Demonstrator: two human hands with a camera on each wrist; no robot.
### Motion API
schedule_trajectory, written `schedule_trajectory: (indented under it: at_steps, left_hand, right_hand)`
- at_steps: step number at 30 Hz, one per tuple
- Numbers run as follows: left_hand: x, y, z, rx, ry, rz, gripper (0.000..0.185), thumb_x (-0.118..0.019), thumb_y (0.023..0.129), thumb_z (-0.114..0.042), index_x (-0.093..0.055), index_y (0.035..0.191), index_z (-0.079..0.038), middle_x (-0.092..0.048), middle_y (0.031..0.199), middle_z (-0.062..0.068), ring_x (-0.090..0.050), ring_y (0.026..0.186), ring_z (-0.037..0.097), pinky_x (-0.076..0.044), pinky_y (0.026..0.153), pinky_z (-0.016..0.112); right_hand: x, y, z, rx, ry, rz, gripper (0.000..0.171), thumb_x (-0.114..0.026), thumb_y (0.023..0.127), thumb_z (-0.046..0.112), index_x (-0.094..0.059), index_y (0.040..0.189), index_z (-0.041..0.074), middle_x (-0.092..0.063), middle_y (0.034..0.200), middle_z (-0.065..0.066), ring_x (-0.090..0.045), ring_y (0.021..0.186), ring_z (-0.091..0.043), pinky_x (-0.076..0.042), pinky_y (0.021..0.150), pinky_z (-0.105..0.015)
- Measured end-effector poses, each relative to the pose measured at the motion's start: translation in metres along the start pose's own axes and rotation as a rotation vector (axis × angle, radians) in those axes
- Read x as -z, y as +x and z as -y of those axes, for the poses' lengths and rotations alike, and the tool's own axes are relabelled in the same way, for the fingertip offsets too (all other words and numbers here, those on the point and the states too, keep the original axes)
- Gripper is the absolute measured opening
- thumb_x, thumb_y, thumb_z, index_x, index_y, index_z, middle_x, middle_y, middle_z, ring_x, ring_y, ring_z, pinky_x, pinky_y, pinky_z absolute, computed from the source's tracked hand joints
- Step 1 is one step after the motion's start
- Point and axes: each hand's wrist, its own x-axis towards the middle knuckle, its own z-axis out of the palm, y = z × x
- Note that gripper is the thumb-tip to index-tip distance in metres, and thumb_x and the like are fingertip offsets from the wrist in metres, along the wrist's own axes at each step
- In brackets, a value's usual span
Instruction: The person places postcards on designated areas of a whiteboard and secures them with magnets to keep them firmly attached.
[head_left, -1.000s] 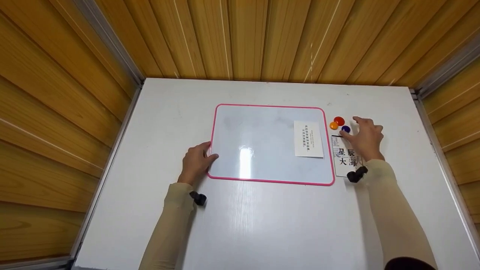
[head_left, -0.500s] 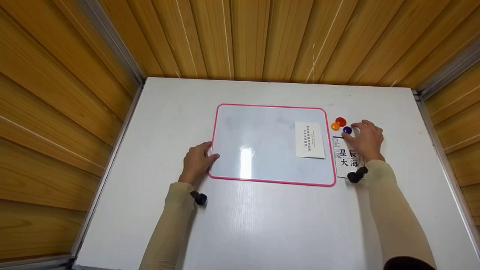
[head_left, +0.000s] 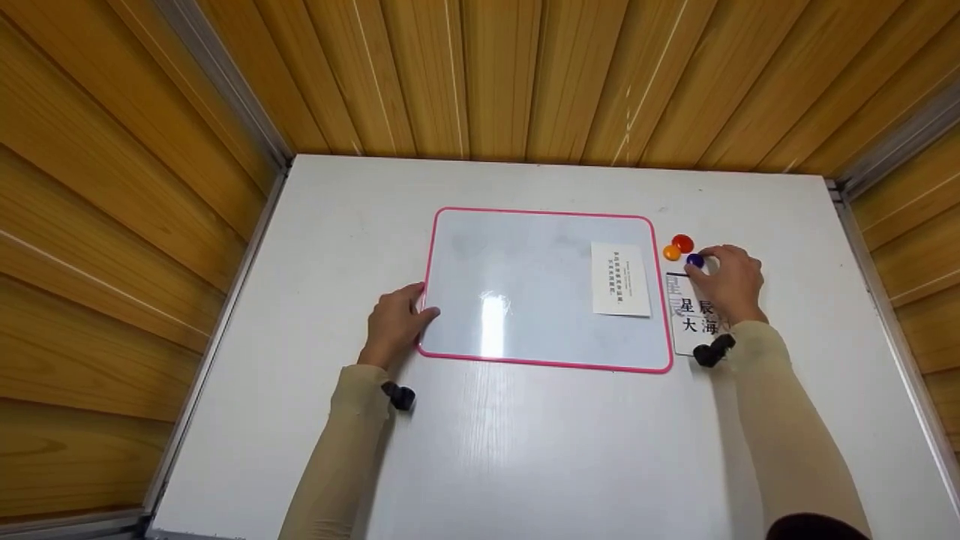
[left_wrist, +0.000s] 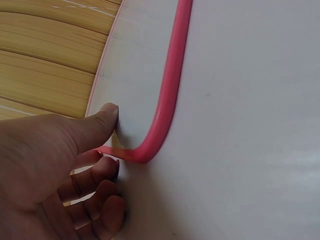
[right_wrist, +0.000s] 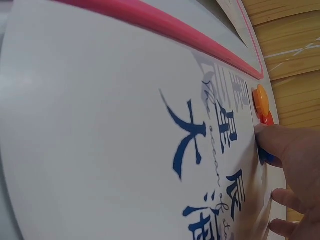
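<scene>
Open tabletop [head_left: 570, 450] nearside of whiteboard [head_left: 525, 270]

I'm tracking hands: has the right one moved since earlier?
Yes: against the red disc in the head view, the index finger of the right hand has moved down the picture, to the blue disc.

Bare left hand [left_wrist: 60, 160] at lower left, holding the edge of a flat, pale-faced whiteboard [left_wrist: 137, 75]. Thumb laid over the face; other fingers curled below, outside the edge. Glossy pink rim [left_wrist: 170, 82] rounds a corner just beside the fingertips. Smooth white tabletop [left_wrist: 250, 125] fills the right. Yellow-brown wood-grain plank wall [left_wrist: 45, 62], upper left.
</scene>
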Motion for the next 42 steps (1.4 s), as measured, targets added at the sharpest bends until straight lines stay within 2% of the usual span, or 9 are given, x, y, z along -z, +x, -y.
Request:
schedule_trajectory:
  at_steps: [3,7,10,20,25,29,33,42]
  left_hand:
    - [0.000,0.000,0.000,0.003,0.002,0.000,0.060,-0.078,0.092,-0.031,-0.059,0.145,-0.009,-0.070,0.127,0.012,-0.063,0.107,0.025,-0.049,0.101,0.048]
    - [0.000,-0.001,-0.002,0.004,0.000,-0.002,0.060,-0.079,0.092,-0.030,-0.060,0.144,-0.008,-0.073,0.110,0.012,-0.061,0.094,0.025,-0.053,0.090,0.045]
    - [0.000,-0.001,-0.002,0.004,-0.004,-0.005,0.060,-0.079,0.091,-0.028,-0.060,0.144,-0.007,-0.073,0.103,0.012,-0.059,0.087,0.025,-0.053,0.084,0.044]
    - [-0.002,0.000,-0.001,-0.005,0.002,-0.010,0.060,-0.079,0.092,-0.029,-0.060,0.144,-0.007,-0.073,0.110,0.011,-0.059,0.091,0.025,-0.053,0.089,0.044]
    - [-0.001,-0.001,-0.001,0.003,-0.004,-0.005,0.060,-0.079,0.092,-0.029,-0.059,0.144,-0.007,-0.072,0.119,0.013,-0.062,0.098,0.026,-0.052,0.095,0.047]
    - [-0.002,0.000,0.000,0.005,-0.005,-0.005,0.061,-0.079,0.091,-0.029,-0.059,0.144,-0.007,-0.072,0.120,0.013,-0.062,0.099,0.026,-0.052,0.097,0.047]
    - [-0.003,0.000,0.001,0.006,0.000,-0.003,0.061,-0.079,0.091,-0.030,-0.059,0.144,-0.007,-0.072,0.118,0.012,-0.061,0.095,0.025,-0.053,0.094,0.045]
    - [0.000,-0.002,-0.001,-0.012,0.002,-0.007,0.060,-0.079,0.092,-0.029,-0.059,0.145,-0.006,-0.072,0.105,0.011,-0.058,0.089,0.025,-0.052,0.083,0.041]
  right_hand:
    - [0.000,0.000,0.000,-0.001,-0.005,-0.002,0.053,-0.066,0.100,0.034,-0.058,0.140,0.001,-0.037,0.156,-0.029,-0.030,0.136,-0.054,-0.022,0.114,-0.068]
    - [0.000,0.000,0.000,0.046,-0.019,-0.018,0.049,-0.067,0.099,0.031,-0.060,0.136,-0.002,-0.044,0.150,-0.031,-0.034,0.132,-0.055,-0.023,0.112,-0.068]
    - [0.001,-0.001,-0.001,0.070,-0.023,-0.022,0.048,-0.068,0.099,0.030,-0.061,0.135,-0.003,-0.046,0.147,-0.032,-0.036,0.130,-0.055,-0.024,0.110,-0.069]
    - [0.003,0.000,0.001,0.046,-0.020,-0.004,0.051,-0.066,0.101,0.033,-0.058,0.138,-0.001,-0.046,0.149,-0.030,-0.036,0.127,-0.053,-0.025,0.109,-0.068]
    - [0.006,-0.001,0.004,0.013,0.010,0.015,0.057,-0.065,0.101,0.039,-0.056,0.142,0.002,-0.042,0.152,-0.029,-0.033,0.128,-0.052,-0.027,0.109,-0.069]
    - [0.008,-0.001,0.008,0.004,0.033,0.023,0.060,-0.064,0.099,0.045,-0.056,0.143,0.004,-0.040,0.154,-0.028,-0.031,0.130,-0.052,-0.026,0.110,-0.070]
    - [0.009,-0.001,0.012,0.017,0.050,0.016,0.061,-0.065,0.099,0.047,-0.057,0.142,0.005,-0.040,0.155,-0.026,-0.030,0.133,-0.051,-0.026,0.110,-0.070]
    - [0.012,-0.004,0.021,0.093,0.052,-0.050,0.051,-0.068,0.099,0.036,-0.059,0.136,0.002,-0.043,0.153,-0.025,-0.031,0.136,-0.050,-0.023,0.111,-0.068]
